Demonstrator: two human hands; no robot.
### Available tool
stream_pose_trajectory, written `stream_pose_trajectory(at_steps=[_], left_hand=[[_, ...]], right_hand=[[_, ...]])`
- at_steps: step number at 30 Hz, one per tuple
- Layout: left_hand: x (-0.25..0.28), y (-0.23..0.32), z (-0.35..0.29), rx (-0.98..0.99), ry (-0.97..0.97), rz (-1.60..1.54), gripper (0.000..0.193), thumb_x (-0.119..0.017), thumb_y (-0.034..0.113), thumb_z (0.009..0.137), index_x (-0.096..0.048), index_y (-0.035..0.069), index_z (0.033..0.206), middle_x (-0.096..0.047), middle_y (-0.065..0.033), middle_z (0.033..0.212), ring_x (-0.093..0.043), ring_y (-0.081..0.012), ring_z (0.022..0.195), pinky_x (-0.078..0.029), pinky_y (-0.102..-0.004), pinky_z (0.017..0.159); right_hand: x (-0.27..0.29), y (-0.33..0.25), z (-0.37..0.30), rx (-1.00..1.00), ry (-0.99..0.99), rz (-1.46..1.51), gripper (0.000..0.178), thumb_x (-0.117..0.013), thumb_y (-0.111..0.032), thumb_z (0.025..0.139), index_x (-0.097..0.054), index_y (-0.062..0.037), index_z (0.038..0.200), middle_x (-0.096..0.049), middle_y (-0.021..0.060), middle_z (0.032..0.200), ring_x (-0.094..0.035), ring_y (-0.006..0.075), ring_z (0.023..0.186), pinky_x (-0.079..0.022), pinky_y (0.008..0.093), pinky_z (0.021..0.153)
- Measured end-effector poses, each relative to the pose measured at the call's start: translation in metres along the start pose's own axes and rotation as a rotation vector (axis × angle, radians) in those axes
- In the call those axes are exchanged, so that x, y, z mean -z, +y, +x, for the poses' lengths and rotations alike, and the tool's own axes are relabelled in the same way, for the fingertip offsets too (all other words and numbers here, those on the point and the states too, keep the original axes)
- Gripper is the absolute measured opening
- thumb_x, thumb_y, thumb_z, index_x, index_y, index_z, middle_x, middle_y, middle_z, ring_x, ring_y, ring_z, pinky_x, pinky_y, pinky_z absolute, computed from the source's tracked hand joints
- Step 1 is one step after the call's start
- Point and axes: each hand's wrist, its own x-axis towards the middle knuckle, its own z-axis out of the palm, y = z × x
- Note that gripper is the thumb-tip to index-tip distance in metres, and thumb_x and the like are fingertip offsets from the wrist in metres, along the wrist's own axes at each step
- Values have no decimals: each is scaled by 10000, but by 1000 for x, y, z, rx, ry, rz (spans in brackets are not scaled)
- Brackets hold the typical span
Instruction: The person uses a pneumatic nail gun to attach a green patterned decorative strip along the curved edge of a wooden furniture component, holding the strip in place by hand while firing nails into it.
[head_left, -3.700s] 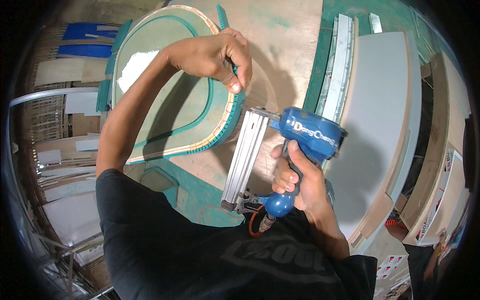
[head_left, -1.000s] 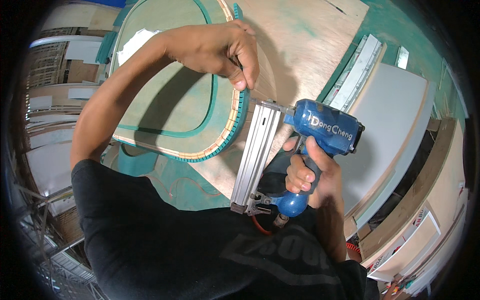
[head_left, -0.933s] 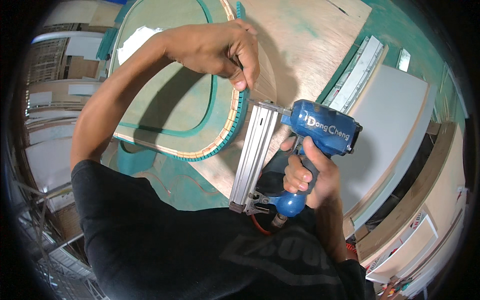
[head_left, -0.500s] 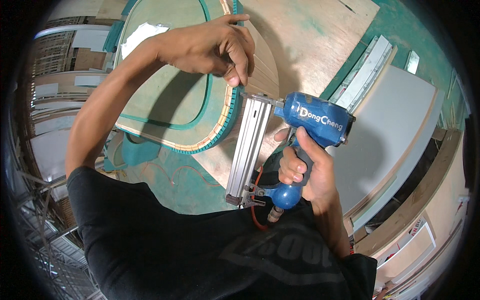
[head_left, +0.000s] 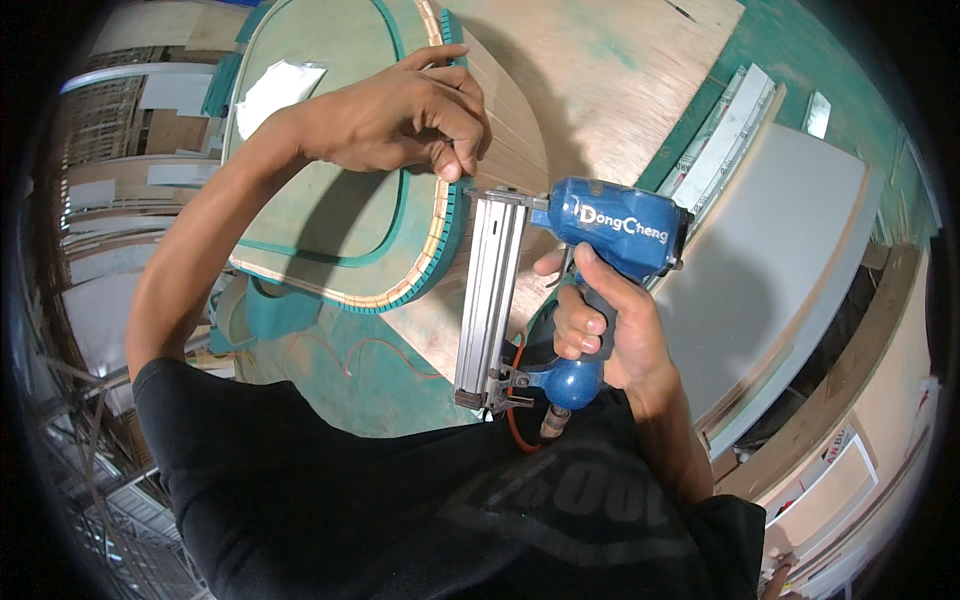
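Left hand (head_left: 405,125), upper middle of frame, pinching teal slotted strip (head_left: 452,225) on rim of rounded panel (head_left: 325,50), upper left. Right hand (head_left: 610,320), right of centre, wrapped round blue nail gun (head_left: 620,225), nose just beside strip.

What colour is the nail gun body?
The nail gun body is blue; it shows best in the head view.

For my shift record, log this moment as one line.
left hand: pinching slotted green strip; right hand: gripping blue nail gun; gun nose: near strip, contact unclear
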Motion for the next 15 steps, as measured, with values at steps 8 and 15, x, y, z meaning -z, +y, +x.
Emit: stream_pose_trajectory(at_steps=[8, 15], left_hand=[[-5, 2, 2, -12, 21, 0, 43, -755, 182, 831, -750, 171, 872, -709, 60, 1039, -534, -179, 1222, -76, -585, 1254], [-8, 2, 0, -34, 44, 5, 49, -744, 206, 838, -732, 159, 847, -703, 54, 1018, -534, -176, 1204, -70, -589, 1245]], right_hand=[[-5, -7, -5, -14, 51, -139, 427, -464, -375, 1087, -571, 24, 1196, -417, -47, 542, -412, 59, 438, -409, 253, 503], [-2, -5, -2, -19, 45, -56, 379, -595, -319, 1033, -636, 34, 1165, -453, -37, 524, -431, 59, 430, -408, 249, 490]])
